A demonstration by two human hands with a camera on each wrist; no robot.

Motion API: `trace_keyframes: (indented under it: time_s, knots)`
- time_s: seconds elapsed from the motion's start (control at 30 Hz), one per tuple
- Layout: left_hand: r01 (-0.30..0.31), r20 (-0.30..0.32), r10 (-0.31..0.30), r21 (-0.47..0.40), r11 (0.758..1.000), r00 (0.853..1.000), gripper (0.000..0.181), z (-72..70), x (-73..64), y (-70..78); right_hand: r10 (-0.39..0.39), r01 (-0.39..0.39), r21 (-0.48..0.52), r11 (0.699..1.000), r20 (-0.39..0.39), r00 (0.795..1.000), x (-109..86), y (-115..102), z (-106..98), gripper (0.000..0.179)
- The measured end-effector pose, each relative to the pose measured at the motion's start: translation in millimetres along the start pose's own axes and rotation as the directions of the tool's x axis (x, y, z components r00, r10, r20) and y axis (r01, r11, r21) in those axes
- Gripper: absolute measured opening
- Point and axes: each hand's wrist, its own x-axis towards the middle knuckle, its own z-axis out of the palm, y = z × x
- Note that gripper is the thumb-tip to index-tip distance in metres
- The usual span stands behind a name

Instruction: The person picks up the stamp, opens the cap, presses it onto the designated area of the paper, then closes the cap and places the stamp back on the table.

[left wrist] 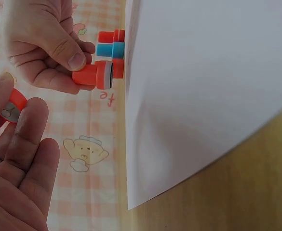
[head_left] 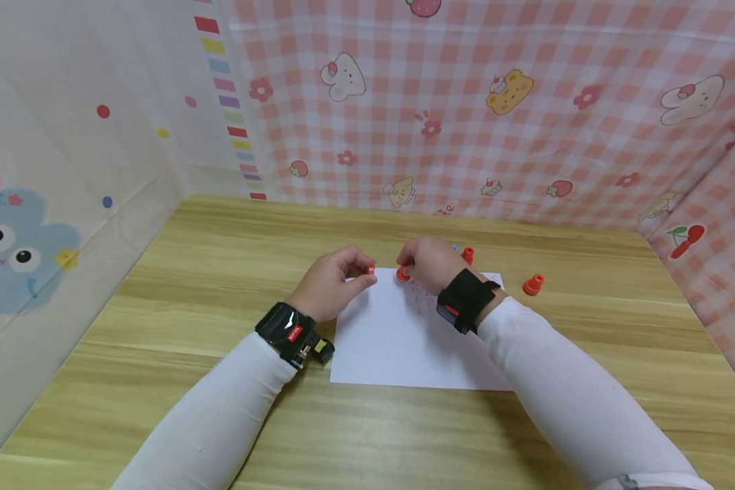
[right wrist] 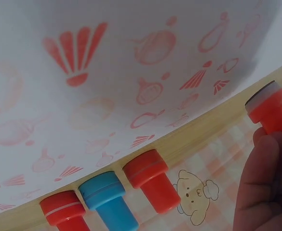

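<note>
In the head view my left hand (head_left: 331, 286) pinches a small red cap (head_left: 371, 271) between thumb and fingertips, over the paper's far left corner. The left wrist view shows a pale printed disc on that cap (left wrist: 10, 111). My right hand (head_left: 433, 264) grips a red stamp (head_left: 403, 274) by its handle, near the paper's far edge. This stamp's dark face (right wrist: 260, 95) is uncovered and points down toward the white paper (head_left: 398, 340). Red prints of shuttlecocks (right wrist: 74, 55) and rackets mark the paper, several of them faint.
Beyond the paper's far edge stand a blue stamp (right wrist: 109, 197) and two red stamps beside it. One red stamp (head_left: 533, 284) stands apart, right of the paper on the wooden table (head_left: 190, 272). A pink checked cloth (head_left: 404, 136) hangs behind the table.
</note>
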Motion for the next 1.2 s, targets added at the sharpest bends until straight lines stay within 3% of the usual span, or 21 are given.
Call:
trace_keyframes:
  time_s: [0.33,1.2]
  knots:
    - [-0.009,-0.001,0.009,-0.001,1.000,1.000,0.020,0.9,-0.4,-0.8,-0.045,0.044,-0.063,0.997,-0.006,0.999,5.9,1.7,4.2,0.020]
    - [-0.023,0.011,0.023,0.005,1.000,1.000,0.020,1.9,0.6,-1.9,-0.013,0.013,-0.049,0.999,0.005,1.000,8.0,2.0,9.1,0.019]
